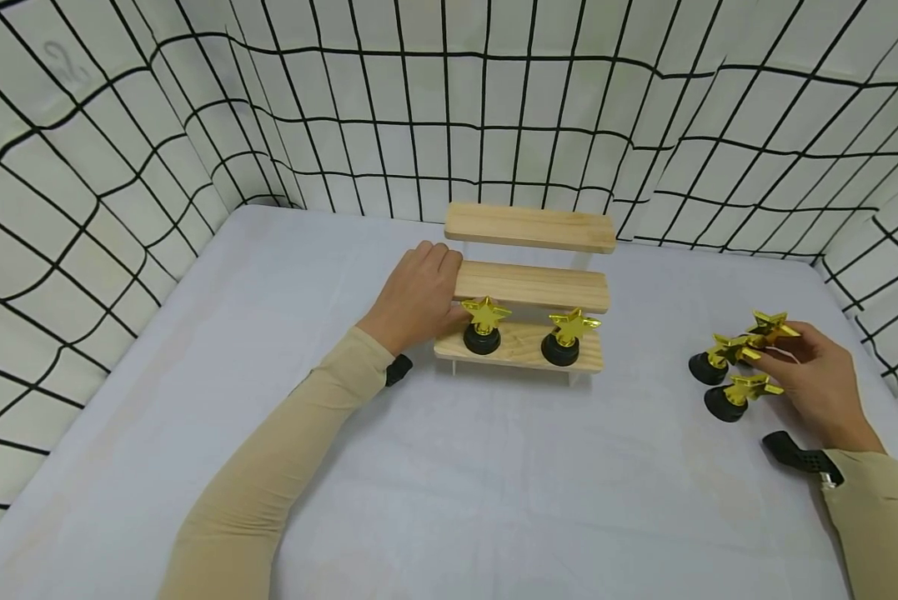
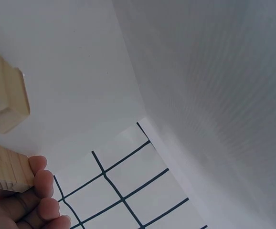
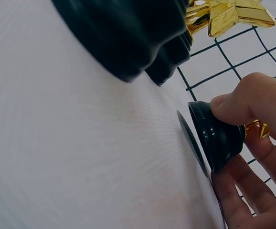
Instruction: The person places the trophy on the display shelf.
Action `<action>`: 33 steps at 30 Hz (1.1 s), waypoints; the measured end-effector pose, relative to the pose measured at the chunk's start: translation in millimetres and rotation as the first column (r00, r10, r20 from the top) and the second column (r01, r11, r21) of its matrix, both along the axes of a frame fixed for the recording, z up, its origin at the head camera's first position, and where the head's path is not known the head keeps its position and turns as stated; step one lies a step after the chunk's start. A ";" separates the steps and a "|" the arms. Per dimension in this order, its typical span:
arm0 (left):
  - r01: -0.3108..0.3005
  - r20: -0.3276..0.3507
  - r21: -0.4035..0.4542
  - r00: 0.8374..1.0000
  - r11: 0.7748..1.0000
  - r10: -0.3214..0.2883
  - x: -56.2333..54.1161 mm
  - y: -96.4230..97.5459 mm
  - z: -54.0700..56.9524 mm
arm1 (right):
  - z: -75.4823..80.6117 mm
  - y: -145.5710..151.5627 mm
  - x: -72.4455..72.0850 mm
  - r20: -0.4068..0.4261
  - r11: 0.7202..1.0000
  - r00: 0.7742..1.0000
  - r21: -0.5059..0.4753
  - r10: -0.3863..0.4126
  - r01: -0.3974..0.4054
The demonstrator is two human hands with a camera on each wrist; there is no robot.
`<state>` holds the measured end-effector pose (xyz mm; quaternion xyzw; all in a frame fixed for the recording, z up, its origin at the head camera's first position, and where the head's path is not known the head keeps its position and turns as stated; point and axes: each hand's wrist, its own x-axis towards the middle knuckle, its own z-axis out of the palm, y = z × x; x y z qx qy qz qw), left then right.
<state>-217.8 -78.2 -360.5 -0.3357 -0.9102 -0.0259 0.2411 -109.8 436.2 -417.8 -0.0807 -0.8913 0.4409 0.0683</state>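
My left hand (image 1: 422,298) holds the left end of a three-tier wooden shelf stand at its middle board (image 1: 534,287). In the left wrist view, the fingers (image 2: 43,183) curl around a board's end. Two trophies with gold stars and round black bases, a left one (image 1: 483,327) and a right one (image 1: 566,337), stand on the lowest board (image 1: 524,354). At far right my right hand (image 1: 820,379) pinches a third star trophy (image 1: 775,327) by its black base (image 3: 217,136), thumb on one side and fingers on the other. A thin dark disc shape (image 3: 191,138) shows under that base.
Two more star trophies, one farther back (image 1: 709,367) and one nearer (image 1: 728,402), stand beside my right hand on the white cloth-covered table (image 1: 539,483). The top board (image 1: 529,227) is at the back. Black grid mesh (image 1: 388,125) over white walls encloses the table.
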 end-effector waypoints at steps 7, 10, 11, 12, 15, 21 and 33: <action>-0.012 0.016 0.005 1.000 1.000 0.012 1.9 -1.2 1.1 | 3.3 -0.5 -1.6 -0.014 1.000 1.000 -0.009 -0.002 0.002; -0.018 0.025 0.004 1.000 1.000 0.018 2.0 -1.7 1.3 | 4.3 -1.0 -1.8 -0.021 1.000 1.000 0.001 0.001 -0.001; -0.020 0.027 0.004 0.999 1.000 0.020 1.9 -1.9 1.1 | 4.6 -1.3 -1.7 -0.021 1.000 1.000 0.007 0.002 -0.002; -0.021 0.029 0.003 0.999 1.000 0.020 1.9 -2.1 1.1 | 5.1 -1.7 -1.5 -0.021 1.000 1.000 0.010 -0.002 0.002; -0.022 0.031 -0.006 0.999 1.000 0.022 2.0 -2.2 1.2 | 5.6 -2.8 -0.5 -0.013 1.000 1.000 0.017 -0.013 0.014; -0.008 0.022 -0.009 1.000 1.000 0.009 0.8 -0.6 1.0 | 6.3 -2.1 1.8 -0.001 0.999 0.999 0.009 -0.042 0.042; -0.021 0.037 -0.017 0.999 1.000 0.021 0.2 -0.6 0.1 | 26.4 -5.6 5.6 -0.005 0.991 0.998 0.115 -0.067 0.067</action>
